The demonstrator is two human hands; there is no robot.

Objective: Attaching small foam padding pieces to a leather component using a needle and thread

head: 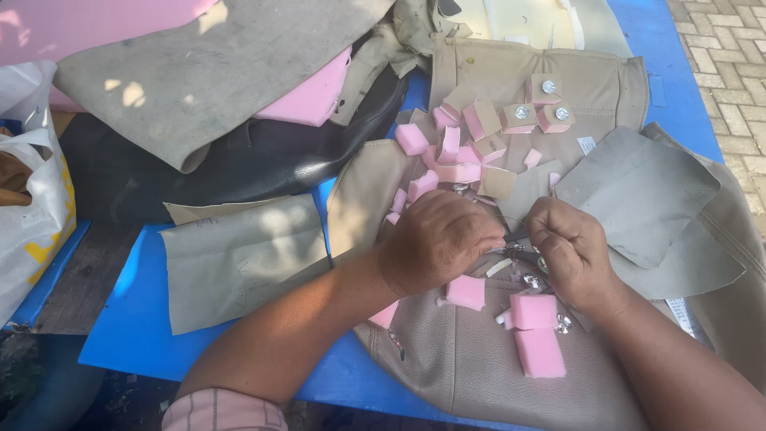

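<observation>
Two hands work close together over a beige leatherette cover, among pink foam blocks and small shiny studs.

The left hand (437, 239) is curled into an almost closed grip, knuckles up, and what it pinches is hidden under the fingers; I cannot tell what it holds. The right hand (568, 249) is also closed, its fingertips meeting the left ones on a small dark and metallic piece (517, 254), too small to name for sure. All this lies on the beige cover (463, 359), which rests on the blue worktop (136, 319). Loose studs (533, 281) and foam blocks (533, 311) lie just beside the right wrist, so in my judgement a small slip of the wrist could push them off the cover. The tiny piece could also escape from the fingertips and get lost between the foam pieces.
</observation>
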